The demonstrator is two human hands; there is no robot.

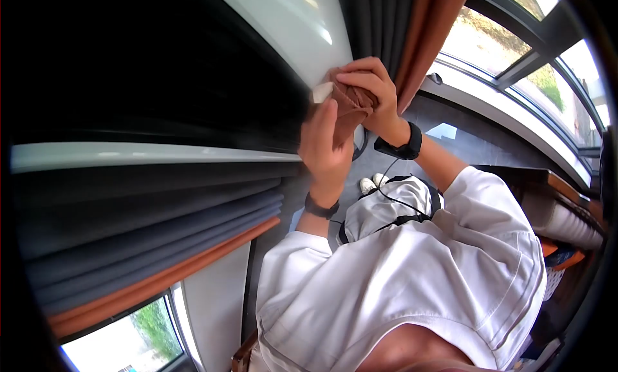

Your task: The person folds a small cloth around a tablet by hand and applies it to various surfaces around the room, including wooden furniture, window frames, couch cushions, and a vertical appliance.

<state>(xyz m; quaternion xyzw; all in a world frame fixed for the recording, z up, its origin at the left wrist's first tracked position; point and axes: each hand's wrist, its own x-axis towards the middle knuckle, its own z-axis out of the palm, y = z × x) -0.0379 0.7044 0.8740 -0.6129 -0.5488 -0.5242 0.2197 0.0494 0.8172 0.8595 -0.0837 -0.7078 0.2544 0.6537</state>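
A crumpled brown cloth [354,100] is bunched up between my two hands, with a small off-white patch [322,92] at its left side. My left hand [325,140] grips it from below and the left, fingers pointing up. From the right, my right hand [376,92] is wrapped around its upper part, fingers curled over the top. Both hands are raised at the corner of a glossy white frame [302,30] around a black panel [148,69]. Whether the cloth touches the frame, I cannot tell.
Grey curtains [148,204] with orange edges hang at the left, and an orange curtain [431,30] hangs at the upper right. Windows [496,43] line the right side. A wooden piece of furniture [547,185] stands by my right arm. Below is a grey floor [444,121].
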